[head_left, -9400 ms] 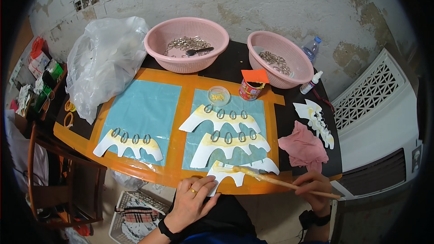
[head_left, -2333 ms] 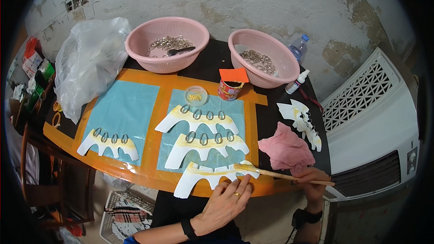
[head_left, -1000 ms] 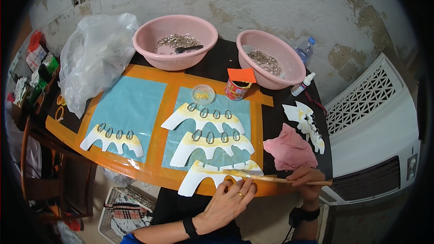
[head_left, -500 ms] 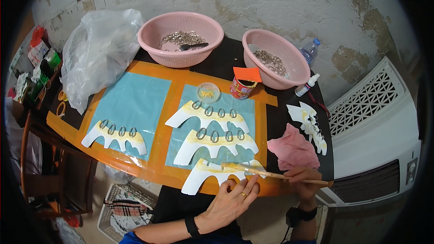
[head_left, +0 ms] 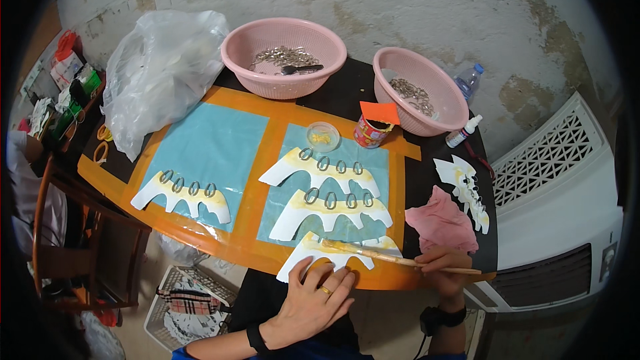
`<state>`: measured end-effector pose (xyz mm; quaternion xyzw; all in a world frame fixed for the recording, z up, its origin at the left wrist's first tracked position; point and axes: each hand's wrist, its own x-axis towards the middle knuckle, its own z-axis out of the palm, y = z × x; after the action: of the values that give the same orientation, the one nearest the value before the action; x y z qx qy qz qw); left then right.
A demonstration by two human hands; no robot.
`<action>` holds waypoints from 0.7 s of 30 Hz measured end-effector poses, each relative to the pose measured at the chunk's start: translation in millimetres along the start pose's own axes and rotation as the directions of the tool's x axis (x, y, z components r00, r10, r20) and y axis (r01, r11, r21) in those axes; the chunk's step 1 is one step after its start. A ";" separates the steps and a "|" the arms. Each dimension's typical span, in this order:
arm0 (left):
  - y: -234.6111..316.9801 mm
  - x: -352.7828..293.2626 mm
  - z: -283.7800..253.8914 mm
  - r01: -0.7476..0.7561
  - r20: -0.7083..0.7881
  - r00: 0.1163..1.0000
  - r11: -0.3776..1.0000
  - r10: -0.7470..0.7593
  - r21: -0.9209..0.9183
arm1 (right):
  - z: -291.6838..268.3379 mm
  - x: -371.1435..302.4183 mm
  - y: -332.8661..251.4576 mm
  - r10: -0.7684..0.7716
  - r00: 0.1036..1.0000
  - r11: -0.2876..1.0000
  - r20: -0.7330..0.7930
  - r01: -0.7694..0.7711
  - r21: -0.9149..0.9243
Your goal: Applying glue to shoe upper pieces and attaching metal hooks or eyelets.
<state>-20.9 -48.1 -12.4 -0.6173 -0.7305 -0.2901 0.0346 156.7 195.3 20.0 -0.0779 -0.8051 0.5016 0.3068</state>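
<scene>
In my right hand [head_left: 445, 270] is a long wooden-handled brush [head_left: 393, 257], gripped near its back end. Its yellowed tip lies on the upper edge of a white scalloped cut-out [head_left: 300, 253] at the table's front edge. My left hand [head_left: 317, 303], a ring on one finger, rests spread fingertips on that cut-out's lower edge. Just behind are two similar white pieces [head_left: 283, 222] [head_left: 288, 168], their top edges yellow-smeared and set with metal oval rings. Another such piece [head_left: 217, 207] lies to the left.
Two pink baskets [head_left: 283, 85] [head_left: 427, 117] of metal rings stand at the back. Before them are a red can [head_left: 371, 135] and a small clear tub [head_left: 323, 138]. A pink cloth [head_left: 441, 221], white pieces [head_left: 453, 172] and a bottle [head_left: 464, 131] lie right; a plastic bag [head_left: 160, 73] sits left.
My left hand has slid left along the front cut-out, its fingers spreading wider. The brush tip has moved slightly left along the piece's upper edge. The whole view has shifted a little.
</scene>
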 end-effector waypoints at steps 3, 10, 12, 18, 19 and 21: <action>-0.6 -2.4 1.8 -0.020 0.017 1.000 0.999 0.020 0.029 | 1.6 -2.7 -0.5 0.034 0.999 0.999 -0.038 -0.034 -0.002; -2.5 -4.4 4.5 -0.025 0.021 0.999 0.999 0.025 0.024 | -4.7 -5.4 -10.7 -0.022 0.999 1.000 -0.044 0.021 -0.019; -2.8 -5.2 5.6 -0.027 0.019 0.999 0.999 0.027 0.026 | 2.6 -5.8 -11.6 0.005 1.000 0.998 -0.031 -0.007 -0.055; -5.9 -9.1 10.4 -0.044 0.001 0.999 0.998 0.044 0.043 | 2.7 -9.5 -3.9 -0.012 0.990 0.999 -0.137 0.006 -0.041; -6.3 -9.4 10.7 -0.053 0.001 0.999 0.998 0.053 0.043 | 0.2 -9.0 -5.4 -0.019 0.996 1.000 -0.086 0.018 -0.019; -5.8 -9.9 10.8 -0.051 0.002 0.999 0.998 0.051 0.047 | 0.5 -8.1 -6.1 -0.026 0.999 1.000 -0.035 0.026 0.002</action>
<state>-20.5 -52.1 -27.6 -0.6347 -0.7213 -0.2717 0.0562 164.0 188.4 21.7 -0.0757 -0.7998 0.4971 0.3277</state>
